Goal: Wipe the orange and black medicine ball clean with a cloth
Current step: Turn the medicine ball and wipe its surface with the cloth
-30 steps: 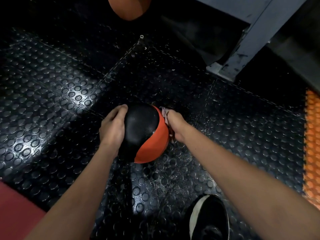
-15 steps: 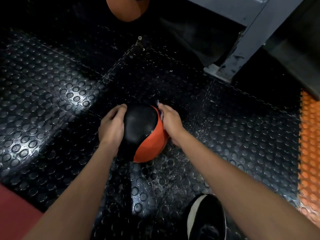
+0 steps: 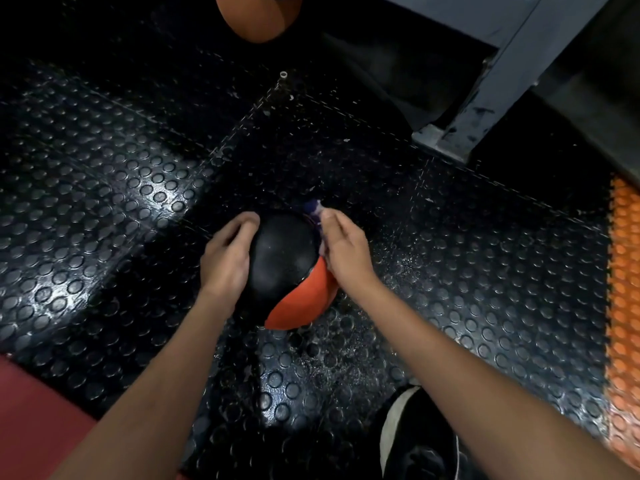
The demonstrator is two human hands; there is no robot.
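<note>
Ball: the round orange and black medicine ball (image 3: pixel 287 268) sits on the black studded rubber floor (image 3: pixel 114 209), between the two hands; its black panel faces up, its orange panel shows at the lower right.
Left hand: the left hand (image 3: pixel 227 256) cups the ball's left side, fingers curled over the black panel, gripping it.
Right hand: the right hand (image 3: pixel 343 249) lies against the ball's upper right side, its fingers bent around a small, pale, crumpled cloth (image 3: pixel 316 216) and pressing it to the ball.
Cloth: only a bit of it shows past the fingertips, with a purplish tint; the remainder is hidden under the hand.
Floor: glossy, with pale specks to the right of the ball.
Second ball: an orange ball (image 3: pixel 258 15) lies at the top edge, well apart.
Frame: a grey metal post with a foot plate (image 3: pixel 485 98) stands at the upper right.
Mat: an orange studded mat (image 3: pixel 623 289) runs along the right edge.
Shoe: a black shoe with a white sole (image 3: pixel 415 441) is at the bottom.
</note>
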